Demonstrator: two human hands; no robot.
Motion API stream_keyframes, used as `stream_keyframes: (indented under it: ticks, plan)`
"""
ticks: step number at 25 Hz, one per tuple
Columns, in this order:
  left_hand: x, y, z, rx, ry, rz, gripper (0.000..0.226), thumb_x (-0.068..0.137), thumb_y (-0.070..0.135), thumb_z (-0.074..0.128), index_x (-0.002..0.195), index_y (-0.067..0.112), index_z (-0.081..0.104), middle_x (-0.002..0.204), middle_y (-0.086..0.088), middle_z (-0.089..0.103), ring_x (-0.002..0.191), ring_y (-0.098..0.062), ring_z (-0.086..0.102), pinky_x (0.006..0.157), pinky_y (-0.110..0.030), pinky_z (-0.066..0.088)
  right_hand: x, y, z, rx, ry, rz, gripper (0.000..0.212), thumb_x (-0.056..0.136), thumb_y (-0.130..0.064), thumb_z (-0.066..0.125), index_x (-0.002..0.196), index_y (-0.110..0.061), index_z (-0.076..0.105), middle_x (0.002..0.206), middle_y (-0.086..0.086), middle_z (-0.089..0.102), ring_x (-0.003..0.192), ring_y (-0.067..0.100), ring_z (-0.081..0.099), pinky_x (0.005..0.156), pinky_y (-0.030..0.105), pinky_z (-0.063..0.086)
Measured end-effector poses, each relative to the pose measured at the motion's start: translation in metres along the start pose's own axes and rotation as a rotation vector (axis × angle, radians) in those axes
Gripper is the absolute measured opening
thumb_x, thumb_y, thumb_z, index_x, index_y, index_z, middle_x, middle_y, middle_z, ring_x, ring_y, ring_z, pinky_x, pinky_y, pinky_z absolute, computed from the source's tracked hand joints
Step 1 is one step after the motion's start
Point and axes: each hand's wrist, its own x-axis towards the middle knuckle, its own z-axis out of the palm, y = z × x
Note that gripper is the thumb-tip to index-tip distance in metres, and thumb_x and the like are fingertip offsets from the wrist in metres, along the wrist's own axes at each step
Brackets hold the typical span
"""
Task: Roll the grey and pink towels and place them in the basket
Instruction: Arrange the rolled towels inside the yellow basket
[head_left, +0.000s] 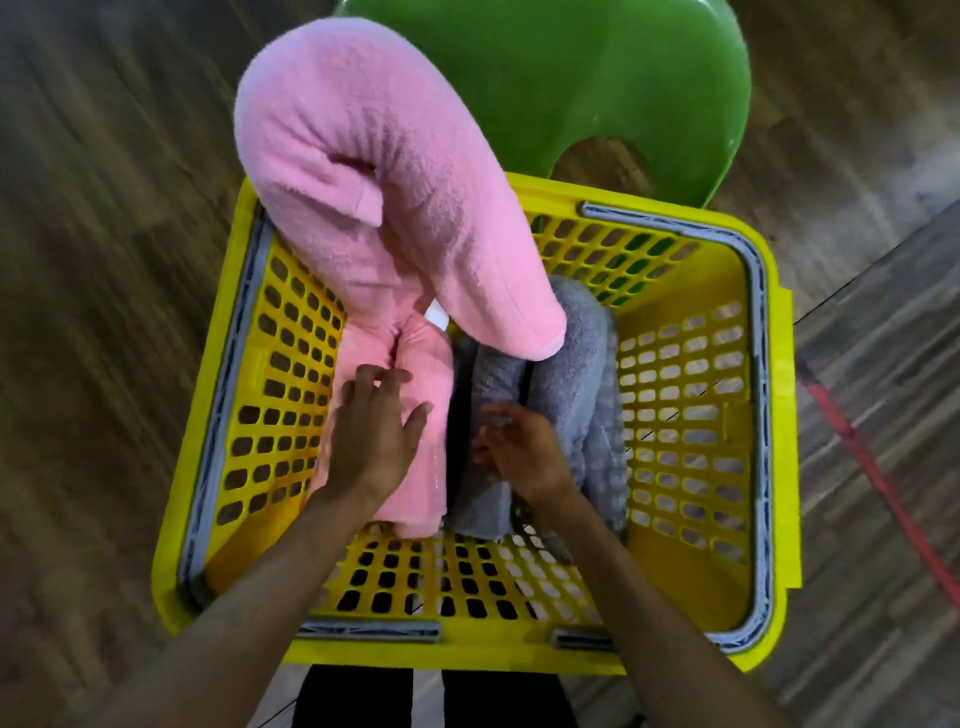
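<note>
Both hands inside yellow basket (685, 660). Left hand (371, 431) spread, fingers straight, pressing flat on pink towel (374, 171), low against the basket's left wall. Roll's long axis runs up and away from the hands; its upper end arches over the far rim and droops back onto grey towel (582, 374), mid-basket. Right hand (524, 449) blurred, fingers loosely curled at the grey roll; grip uncertain. Left hand nearer pink. Green chair (597, 83) beyond basket.
</note>
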Motion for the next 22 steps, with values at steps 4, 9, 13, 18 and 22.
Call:
stream_keyframes:
  ticks: [4, 9, 13, 18, 22]
  plan:
    - [-0.006, 0.061, 0.043, -0.334, -0.140, -0.099, 0.024, 0.084, 0.028, 0.070, 0.098, 0.009, 0.067, 0.093, -0.014, 0.069, 0.087, -0.031, 0.065, 0.079, -0.044, 0.053, -0.009, 0.034, -0.044, -0.072, 0.581, -0.149, 0.020, 0.081, -0.014, 0.072, 0.099, -0.017, 0.064, 0.092, 0.003, 0.066, 0.081, 0.014, 0.059, 0.073, 0.024, 0.046]
    - [-0.001, 0.094, 0.080, -0.404, 0.058, -0.366, 0.047, 0.078, 0.023, 0.075, 0.117, 0.000, 0.059, 0.114, -0.023, 0.062, 0.109, -0.037, 0.057, 0.094, -0.038, 0.042, -0.010, 0.035, -0.052, -0.040, 0.462, -0.098, 0.061, 0.075, -0.039, 0.080, 0.124, -0.015, 0.052, 0.113, 0.010, 0.063, 0.104, 0.028, 0.060, 0.082, 0.033, 0.047]
    - [0.008, 0.078, 0.092, -0.263, -0.055, -0.319, 0.060, 0.072, 0.030, 0.078, 0.121, 0.003, 0.059, 0.119, -0.018, 0.064, 0.113, -0.034, 0.058, 0.096, -0.042, 0.045, 0.003, 0.034, -0.045, -0.082, 0.397, -0.019, 0.073, 0.083, -0.034, 0.073, 0.141, -0.007, 0.038, 0.131, 0.021, 0.051, 0.118, 0.037, 0.052, 0.090, 0.038, 0.043]
    - [0.013, 0.070, 0.085, -0.199, -0.087, -0.318, 0.037, 0.069, 0.037, 0.069, 0.093, 0.009, 0.069, 0.092, -0.016, 0.072, 0.089, -0.033, 0.066, 0.079, -0.039, 0.053, 0.006, 0.035, -0.048, -0.068, 0.393, -0.032, 0.052, 0.088, -0.021, 0.065, 0.131, -0.002, 0.042, 0.126, 0.023, 0.052, 0.114, 0.040, 0.052, 0.088, 0.039, 0.042]
    - [0.009, 0.065, 0.078, -0.360, -0.033, -0.309, 0.036, 0.070, 0.037, 0.070, 0.094, 0.010, 0.071, 0.089, -0.012, 0.073, 0.082, -0.028, 0.068, 0.073, -0.033, 0.053, 0.000, 0.025, -0.039, -0.006, 0.395, -0.034, 0.071, 0.081, -0.027, 0.076, 0.136, -0.004, 0.037, 0.132, 0.020, 0.042, 0.119, 0.039, 0.046, 0.094, 0.039, 0.040]
